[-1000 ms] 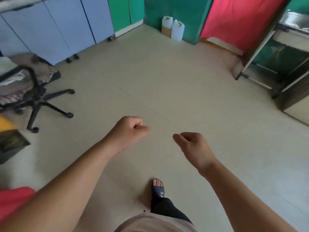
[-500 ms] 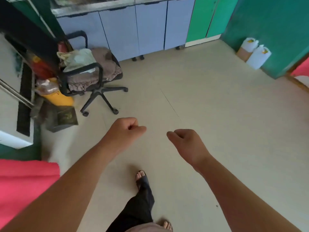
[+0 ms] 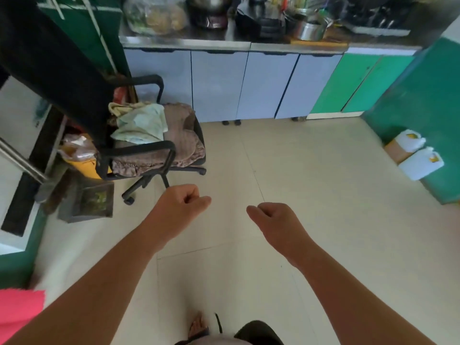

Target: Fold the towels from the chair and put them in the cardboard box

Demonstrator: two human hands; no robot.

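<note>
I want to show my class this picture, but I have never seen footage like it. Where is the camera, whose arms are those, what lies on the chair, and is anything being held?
There is no machine here. A person wears a wide-angle camera on the head, looking forward and down, so the two bare arms reaching in from the bottom are their own. The left hand and the right hand are both curled into fists over the floor and hold nothing. Ahead on the left stands a black office chair. On its seat lie crumpled towels: a pale green towel on top of a brownish towel. No hand touches them. Behind the chair runs a row of pale blue cupboards under a cluttered counter. No cardboard box for the towels can be made out for certain.
</note>
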